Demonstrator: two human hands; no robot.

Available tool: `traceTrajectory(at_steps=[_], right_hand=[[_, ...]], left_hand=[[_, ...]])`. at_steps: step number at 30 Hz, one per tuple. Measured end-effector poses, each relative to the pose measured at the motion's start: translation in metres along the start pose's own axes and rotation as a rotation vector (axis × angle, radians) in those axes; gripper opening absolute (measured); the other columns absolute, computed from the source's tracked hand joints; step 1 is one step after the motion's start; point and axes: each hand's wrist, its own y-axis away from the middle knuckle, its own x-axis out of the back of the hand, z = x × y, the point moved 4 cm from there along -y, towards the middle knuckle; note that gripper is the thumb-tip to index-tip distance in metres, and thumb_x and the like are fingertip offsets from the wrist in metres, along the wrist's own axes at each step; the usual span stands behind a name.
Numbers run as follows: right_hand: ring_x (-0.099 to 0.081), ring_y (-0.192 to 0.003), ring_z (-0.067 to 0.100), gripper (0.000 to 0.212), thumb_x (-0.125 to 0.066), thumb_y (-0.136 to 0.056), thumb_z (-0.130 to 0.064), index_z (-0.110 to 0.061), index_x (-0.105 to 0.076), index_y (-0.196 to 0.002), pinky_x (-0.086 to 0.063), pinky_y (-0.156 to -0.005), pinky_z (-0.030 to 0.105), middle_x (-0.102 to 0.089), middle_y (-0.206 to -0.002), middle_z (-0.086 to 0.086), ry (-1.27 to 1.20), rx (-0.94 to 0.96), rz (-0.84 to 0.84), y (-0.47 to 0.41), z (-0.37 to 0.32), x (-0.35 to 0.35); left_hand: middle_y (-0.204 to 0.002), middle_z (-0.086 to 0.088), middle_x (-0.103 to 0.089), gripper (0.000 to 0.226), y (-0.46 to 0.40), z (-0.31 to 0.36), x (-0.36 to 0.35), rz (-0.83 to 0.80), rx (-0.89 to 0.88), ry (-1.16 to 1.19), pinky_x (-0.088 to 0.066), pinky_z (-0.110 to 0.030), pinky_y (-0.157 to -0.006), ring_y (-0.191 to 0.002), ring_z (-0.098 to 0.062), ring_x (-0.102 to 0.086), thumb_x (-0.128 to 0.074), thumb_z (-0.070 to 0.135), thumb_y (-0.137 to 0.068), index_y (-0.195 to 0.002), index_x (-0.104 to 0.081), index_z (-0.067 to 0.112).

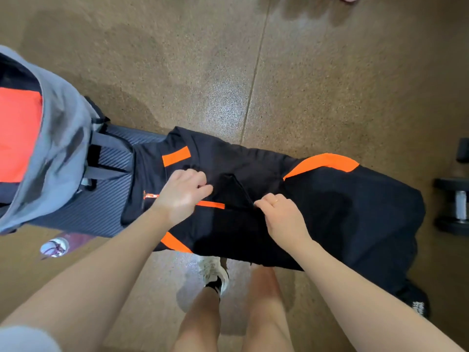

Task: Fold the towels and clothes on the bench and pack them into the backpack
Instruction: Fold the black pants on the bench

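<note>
Black-and-orange garment (330, 199) spread on tabletop (101, 207); left hand (182, 194) and right hand (281, 214) each pinching its fabric; grey backpack (63, 148) beside.

The bench (106, 199) shows only a ribbed dark strip left of centre; the black and orange garment (330, 212) covers the remainder, and the grey backpack (58, 138) hides its left end. The backpack is cut by the left edge, its opening only partly seen. The fingertips of the left hand (181, 194) and right hand (281, 214) curl out of sight into the fabric. The dumbbell (454, 204) is cropped at the right edge. A bottle (54, 247) at lower left is blurred. White print (418, 308) at lower right is unreadable.
</note>
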Motion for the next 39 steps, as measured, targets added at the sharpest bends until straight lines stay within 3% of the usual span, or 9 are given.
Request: traceTrajectory(at_steps=[3, 8, 11, 14, 20, 26, 31, 34, 39], right_hand=[[-0.057, -0.107, 0.027, 0.040, -0.055, -0.087, -0.010, -0.015, -0.053, -0.127, -0.047, -0.083, 0.037, -0.056, -0.125, 0.003, -0.088, -0.030, -0.278, 0.018, 0.005, -0.023], [-0.059, -0.093, 0.031, 0.022, -0.051, -0.088, -0.003, -0.008, -0.064, -0.106, -0.050, -0.075, 0.041, -0.063, -0.106, 0.008, -0.191, -0.214, 0.057, 0.011, 0.044, 0.017], [-0.060, -0.092, 0.037, 0.026, -0.054, -0.081, 0.005, -0.007, -0.066, -0.102, -0.050, -0.072, 0.042, -0.064, -0.109, 0.012, -0.091, -0.112, 0.074, -0.012, 0.072, 0.030], [-0.059, -0.104, 0.039, 0.038, -0.051, -0.075, 0.009, -0.005, -0.064, -0.108, -0.051, -0.084, 0.047, -0.061, -0.120, 0.016, -0.068, -0.016, 0.006, -0.035, 0.100, 0.026], [-0.042, -0.130, 0.022, 0.058, -0.040, -0.081, 0.004, -0.017, -0.043, -0.136, -0.017, -0.112, 0.041, -0.051, -0.136, 0.004, -0.082, -0.008, -0.192, -0.060, 0.147, 0.015], [-0.052, -0.107, 0.028, 0.020, -0.059, -0.085, -0.027, -0.019, -0.060, -0.104, -0.021, -0.107, 0.036, -0.065, -0.099, 0.002, 0.031, 0.012, -0.322, -0.068, 0.174, 0.036], [-0.061, -0.075, 0.029, 0.016, -0.050, -0.071, -0.025, -0.014, -0.060, -0.067, -0.039, -0.101, 0.043, -0.059, -0.070, 0.006, 0.427, 0.249, 0.073, -0.022, 0.166, 0.064], [-0.059, -0.068, 0.026, 0.006, -0.063, -0.069, -0.012, -0.015, -0.058, -0.071, -0.034, -0.104, 0.042, -0.056, -0.064, 0.003, 0.487, 0.239, 0.018, 0.034, 0.173, 0.052], [-0.059, -0.059, 0.024, 0.025, -0.075, -0.057, -0.004, -0.014, -0.064, -0.076, -0.053, -0.077, 0.036, -0.058, -0.063, 0.002, 0.475, 0.130, -0.157, 0.082, 0.187, 0.029]], left_hand=[[-0.087, -0.008, -0.065, 0.040, 0.018, 0.000, -0.018, -0.193, 0.023, -0.137, -0.049, -0.035, -0.060, -0.078, -0.031, -0.059, -0.072, -0.002, -0.041, -0.076, -0.069, 0.016], [-0.077, -0.004, -0.062, 0.031, 0.006, 0.038, -0.013, -0.057, 0.161, -0.004, -0.042, -0.030, -0.051, -0.074, -0.025, -0.047, -0.038, 0.011, -0.063, -0.073, -0.068, 0.012], [-0.081, -0.006, -0.062, 0.029, -0.020, 0.076, -0.021, -0.040, 0.172, 0.136, -0.047, -0.033, -0.049, -0.065, -0.029, -0.058, -0.043, 0.015, -0.073, -0.089, -0.067, 0.010], [-0.104, -0.009, -0.059, 0.029, -0.059, 0.105, -0.040, -0.073, 0.301, 0.234, -0.046, -0.039, -0.069, -0.087, -0.032, -0.057, -0.053, 0.023, -0.088, -0.112, -0.059, 0.007], [-0.108, -0.003, -0.049, 0.033, -0.117, 0.132, -0.064, -0.089, 0.639, 0.130, -0.040, -0.035, -0.073, -0.097, -0.024, -0.050, -0.056, 0.037, -0.087, -0.109, -0.049, 0.013], [-0.108, -0.009, -0.050, 0.024, -0.120, 0.123, -0.057, -0.013, 0.703, 0.234, -0.038, -0.039, -0.065, -0.098, -0.029, -0.050, -0.041, 0.005, -0.091, -0.112, -0.051, 0.010], [-0.082, -0.011, -0.053, 0.024, -0.104, 0.122, -0.025, 0.142, 0.510, 0.173, -0.024, -0.024, -0.041, -0.071, -0.031, -0.054, -0.062, -0.011, -0.068, -0.083, -0.058, 0.007], [-0.078, -0.008, -0.050, 0.036, -0.091, 0.129, -0.021, 0.020, 0.441, 0.038, -0.021, -0.022, -0.037, -0.063, -0.028, -0.050, -0.068, -0.013, -0.056, -0.082, -0.058, 0.009], [-0.114, -0.008, -0.046, 0.063, -0.074, 0.150, -0.046, -0.410, 0.582, -0.181, -0.036, -0.031, -0.064, -0.096, -0.026, -0.050, -0.060, 0.013, -0.078, -0.135, -0.033, 0.014]])
